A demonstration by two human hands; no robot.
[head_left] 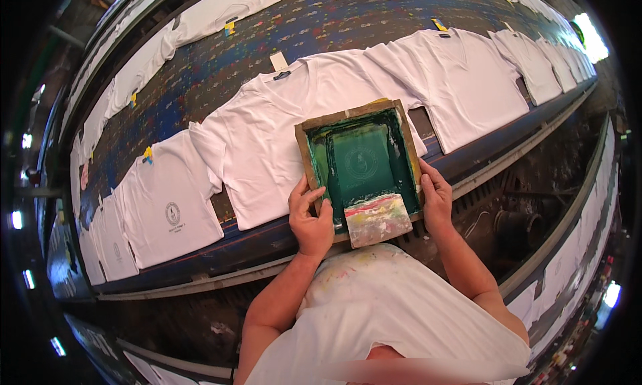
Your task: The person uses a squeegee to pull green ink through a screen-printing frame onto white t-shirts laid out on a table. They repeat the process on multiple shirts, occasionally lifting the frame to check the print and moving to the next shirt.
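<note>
My left hand (309, 223) grips the left side of a wooden-framed printing screen (364, 159) with green mesh and a round emblem, and my right hand (436, 196) grips its right side. A paint-smeared squeegee or plate (376, 223) lies across the screen's near edge. Just beyond the screen, a plain white T-shirt (254, 144) lies flat on the long printing table, with a pale label at its collar. To its left lies a white shirt (157, 224) with a dark round printed emblem.
The paint-spotted table (200, 64) curves across the view, with more white shirts (471, 90) along it and a far row (207, 10) behind. A metal rail (167, 287) runs along the near edge above dark machinery (518, 228). Another row of shirts (562, 271) is at right.
</note>
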